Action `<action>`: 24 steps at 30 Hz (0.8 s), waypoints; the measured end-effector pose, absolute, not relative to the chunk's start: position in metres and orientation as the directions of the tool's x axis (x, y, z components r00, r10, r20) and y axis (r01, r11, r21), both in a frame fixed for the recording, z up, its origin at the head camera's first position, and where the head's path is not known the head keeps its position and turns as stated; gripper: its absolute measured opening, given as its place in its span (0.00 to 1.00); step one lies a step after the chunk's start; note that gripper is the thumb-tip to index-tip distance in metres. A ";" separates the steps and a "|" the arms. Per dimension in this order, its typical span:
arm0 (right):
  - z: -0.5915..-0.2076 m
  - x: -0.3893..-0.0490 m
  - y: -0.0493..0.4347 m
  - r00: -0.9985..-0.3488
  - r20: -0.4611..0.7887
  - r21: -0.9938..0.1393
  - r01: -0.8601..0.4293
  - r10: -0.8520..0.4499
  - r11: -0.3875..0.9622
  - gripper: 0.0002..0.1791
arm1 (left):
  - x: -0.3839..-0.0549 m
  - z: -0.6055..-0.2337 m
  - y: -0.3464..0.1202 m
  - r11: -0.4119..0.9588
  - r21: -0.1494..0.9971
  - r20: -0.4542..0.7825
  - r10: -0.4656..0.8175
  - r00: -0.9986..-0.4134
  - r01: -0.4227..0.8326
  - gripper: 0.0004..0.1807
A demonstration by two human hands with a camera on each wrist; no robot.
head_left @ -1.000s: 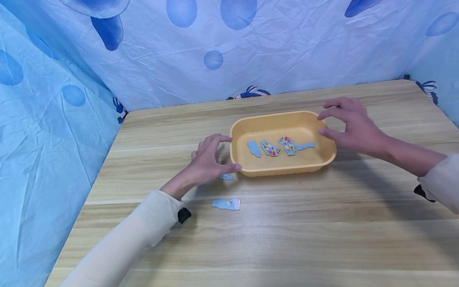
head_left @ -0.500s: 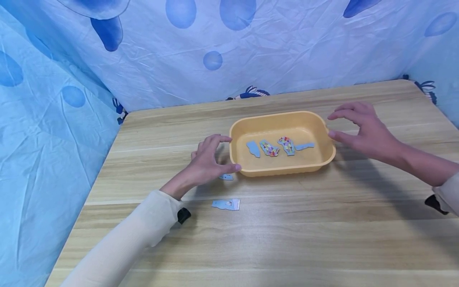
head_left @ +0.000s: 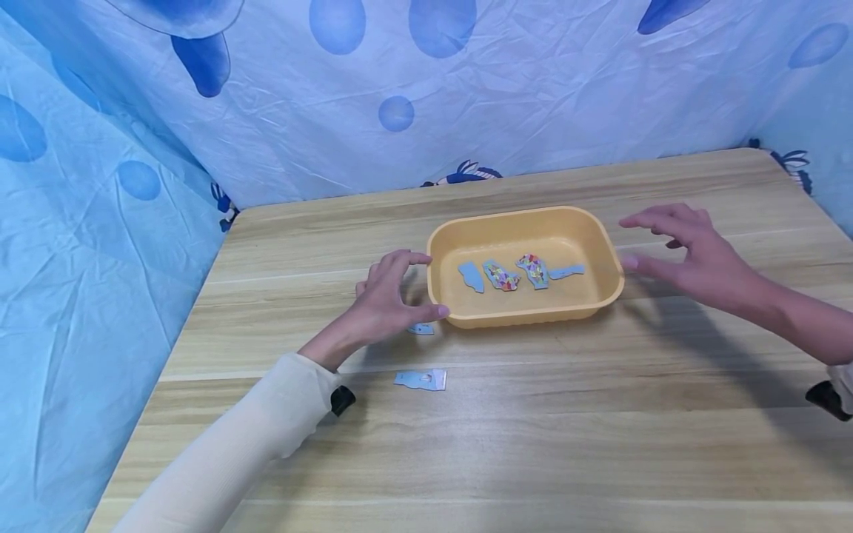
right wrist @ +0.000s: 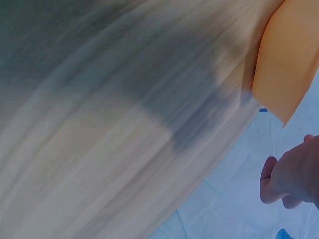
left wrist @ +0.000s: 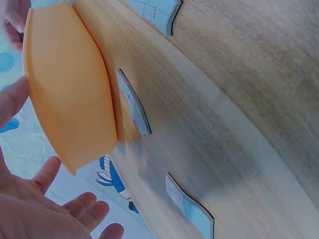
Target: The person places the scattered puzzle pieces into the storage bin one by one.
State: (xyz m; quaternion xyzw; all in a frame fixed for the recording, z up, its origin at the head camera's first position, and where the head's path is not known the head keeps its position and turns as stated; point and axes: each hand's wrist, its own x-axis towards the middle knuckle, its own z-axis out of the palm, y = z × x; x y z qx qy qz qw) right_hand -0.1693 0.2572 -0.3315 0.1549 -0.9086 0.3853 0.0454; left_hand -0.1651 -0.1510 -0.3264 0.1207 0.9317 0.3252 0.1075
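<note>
A shallow orange plastic bin (head_left: 526,317) stands on the table. Four-sided with rounded corners, it holds several torn-edged puzzle pieces: a plain blue one (head_left: 471,277), two with a many-coloured mosaic pattern (head_left: 501,275), and a thin blue strip (head_left: 567,272). My left hand (head_left: 381,300) touches the bin's left end, with thumb and index fingertips at the rim and the fingers spread apart. My right hand (head_left: 700,255) hovers off the bin's right end, thumb and fingers apart, holding nothing. In the left wrist view the bin's outer wall (left wrist: 65,84) rises beside the left fingertips.
On the wooden table (head_left: 566,444), a light-blue puzzle piece (head_left: 420,380) lies in front of the bin. Another blue piece (head_left: 421,329) is partly hidden by the left thumb. A blue sea-print curtain (head_left: 300,133) hangs behind the table and along its left side.
My right hand has moved away from the bin's right rim, rightward and a little nearer. The left hand, the bin and the pieces have stayed in place.
</note>
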 end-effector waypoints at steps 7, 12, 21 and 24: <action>-0.334 -0.164 0.267 -0.963 0.072 -0.708 -0.232 -0.259 0.667 0.35 | -0.165 -0.326 -0.150 0.761 0.630 -0.121 0.295 -0.948 0.156 0.41; -0.335 -0.162 0.270 -0.966 0.042 -0.705 -0.209 -0.254 0.678 0.36 | -0.165 -0.326 -0.151 0.757 0.635 -0.119 0.294 -0.948 0.154 0.40; -0.342 -0.159 0.269 -0.959 -0.009 -0.731 -0.187 -0.283 0.657 0.39 | -0.165 -0.326 -0.151 0.756 0.637 -0.121 0.291 -0.949 0.151 0.40; -0.343 -0.159 0.267 -0.957 -0.022 -0.734 -0.180 -0.288 0.655 0.39 | -0.165 -0.327 -0.150 0.758 0.635 -0.120 0.291 -0.949 0.153 0.40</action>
